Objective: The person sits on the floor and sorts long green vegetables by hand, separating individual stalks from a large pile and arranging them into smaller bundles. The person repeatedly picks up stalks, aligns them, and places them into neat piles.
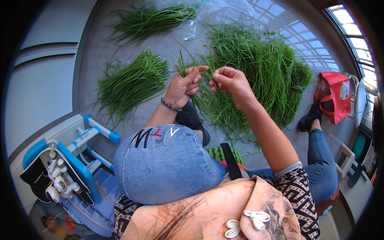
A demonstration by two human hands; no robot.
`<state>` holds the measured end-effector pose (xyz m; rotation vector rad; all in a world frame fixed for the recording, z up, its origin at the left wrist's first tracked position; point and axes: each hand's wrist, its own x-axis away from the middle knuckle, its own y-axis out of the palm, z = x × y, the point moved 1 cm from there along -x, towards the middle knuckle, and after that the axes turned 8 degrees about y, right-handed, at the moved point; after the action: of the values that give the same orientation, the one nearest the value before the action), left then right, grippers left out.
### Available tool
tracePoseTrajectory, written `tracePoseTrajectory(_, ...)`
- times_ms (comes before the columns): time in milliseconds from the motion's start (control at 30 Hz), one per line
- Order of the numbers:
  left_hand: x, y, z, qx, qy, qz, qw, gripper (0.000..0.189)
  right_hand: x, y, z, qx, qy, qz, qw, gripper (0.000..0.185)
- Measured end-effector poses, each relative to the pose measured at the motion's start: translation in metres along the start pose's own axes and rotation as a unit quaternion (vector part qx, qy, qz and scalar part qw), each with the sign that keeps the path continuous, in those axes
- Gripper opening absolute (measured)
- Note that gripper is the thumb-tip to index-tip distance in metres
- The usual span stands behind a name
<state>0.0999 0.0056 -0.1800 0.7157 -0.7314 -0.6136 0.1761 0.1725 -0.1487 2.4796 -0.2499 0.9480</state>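
Observation:
My left hand [184, 85], with a beaded bracelet [171, 105] at the wrist, is closed around a small bunch of long green stalks [181, 66], index finger stretched to the right. Just right of it, my right hand [225, 81] pinches a few thin green stalks [212, 61] between thumb and fingers. Beyond and below my right hand spreads a large loose heap of grass-like greens [258, 72], perhaps chives. A more evenly laid pile of the greens [135, 81] lies left of my left hand, and another pile [156, 21] is farther off.
Clear plastic film [222, 9] lies on the grey floor at the top. A red bag [336, 97] stands at right beside my shoe [312, 117]. At lower left are a blue-and-white frame [93, 135] and a white toy robot [61, 180]. White cabinets [45, 87] line the left side.

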Motion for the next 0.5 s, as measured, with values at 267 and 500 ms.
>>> tracePoseTrajectory(267,-0.008,-0.013,-0.005,-0.026,0.057,0.076,0.995,0.023,-0.001,0.01,0.029,0.056,0.055,-0.024,0.997,0.012)
tracePoseTrajectory(500,-0.003,-0.012,-0.016,-0.094,0.007,0.078,0.992,0.031,-0.006,0.018,0.033,0.035,0.005,0.002,0.999,0.008)
